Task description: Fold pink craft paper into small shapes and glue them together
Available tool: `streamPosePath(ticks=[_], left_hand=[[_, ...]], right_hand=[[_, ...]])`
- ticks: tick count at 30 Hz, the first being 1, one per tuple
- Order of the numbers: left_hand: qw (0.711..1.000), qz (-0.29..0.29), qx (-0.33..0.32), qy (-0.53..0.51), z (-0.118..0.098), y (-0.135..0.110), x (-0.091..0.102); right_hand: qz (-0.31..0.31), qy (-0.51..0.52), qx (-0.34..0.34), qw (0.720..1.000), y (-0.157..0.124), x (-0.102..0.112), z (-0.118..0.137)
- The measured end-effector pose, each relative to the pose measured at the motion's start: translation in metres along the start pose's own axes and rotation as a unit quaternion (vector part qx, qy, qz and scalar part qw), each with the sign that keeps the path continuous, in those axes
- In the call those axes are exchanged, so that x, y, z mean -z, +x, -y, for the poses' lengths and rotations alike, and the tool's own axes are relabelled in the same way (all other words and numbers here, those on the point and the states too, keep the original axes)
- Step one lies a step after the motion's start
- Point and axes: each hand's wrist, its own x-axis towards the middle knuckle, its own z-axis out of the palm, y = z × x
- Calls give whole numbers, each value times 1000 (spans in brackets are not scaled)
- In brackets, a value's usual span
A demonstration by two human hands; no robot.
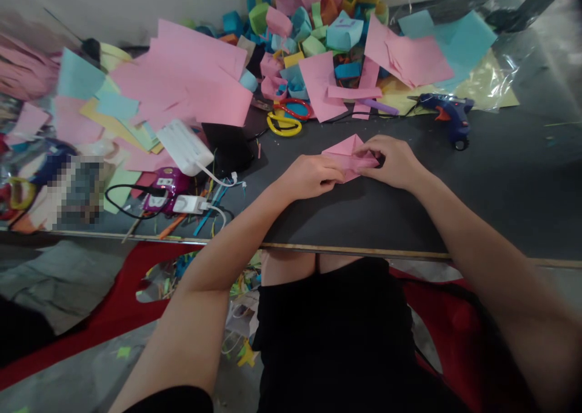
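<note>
A small sheet of pink paper (347, 148), partly folded with creases and a raised point at its far side, lies on the dark tabletop in front of me. My left hand (313, 175) rests on its left lower edge with fingers curled onto the paper. At its right side, my right hand (391, 160) pinches the paper between thumb and fingers. The fingertips of both hands hide parts of the folds. Just beyond the paper sit scissors with red and yellow handles (284, 124).
A blue glue gun (450, 113) lies to the right. Loose pink sheets (191, 67) and folded paper boxes (344, 32) pile up along the back. At left are a purple power strip (167, 185), a white adapter (185, 146) and cables. The table's front edge (354, 250) runs before my lap.
</note>
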Motion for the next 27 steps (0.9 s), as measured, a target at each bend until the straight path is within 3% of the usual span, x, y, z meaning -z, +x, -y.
streamPosePath(ticks=[6,11,19,22,27], left_hand=[[999,45,-14,-20,-4,4,5],[998,38,-17,-55,-2,4,5],[991,21,58,-122,47,-7,22],[989,-2,74,-131,53,-6,15],[985,-61,124,-108,41,9,-5]], right_hand=[[-20,-28,27,999,-2,-3,5],[-17,-70,23,997,-8,-11,13],[14,-67,-22,997,-13,-10,18],[31,-45,-10,998,-8,-8,15],[50,-24,32,998,1,-2,7]])
